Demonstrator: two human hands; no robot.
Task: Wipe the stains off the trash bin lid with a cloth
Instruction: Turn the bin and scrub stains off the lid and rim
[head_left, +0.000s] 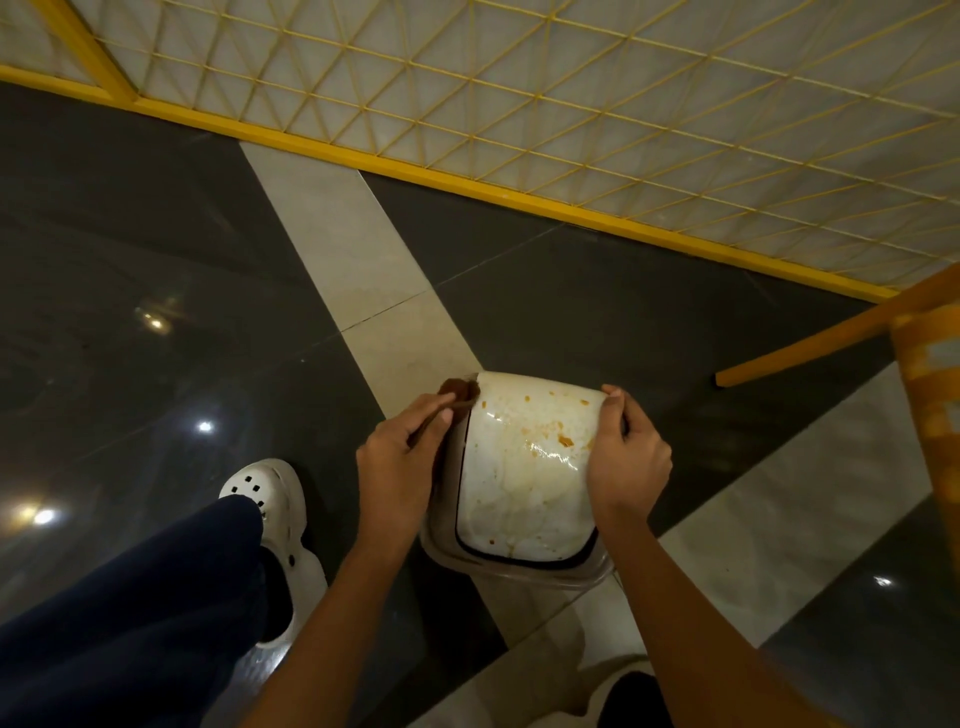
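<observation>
— So, head view: how far along?
— Barely begun, I'd judge. The trash bin lid (524, 483), low over the floor (156, 260), has orange stains (566, 440) across it.
— And the hands?
— The left hand (400, 462) curls round a brown cloth (460, 391) at the lid's far-left corner. The right hand (628, 460) grips its right edge.
</observation>
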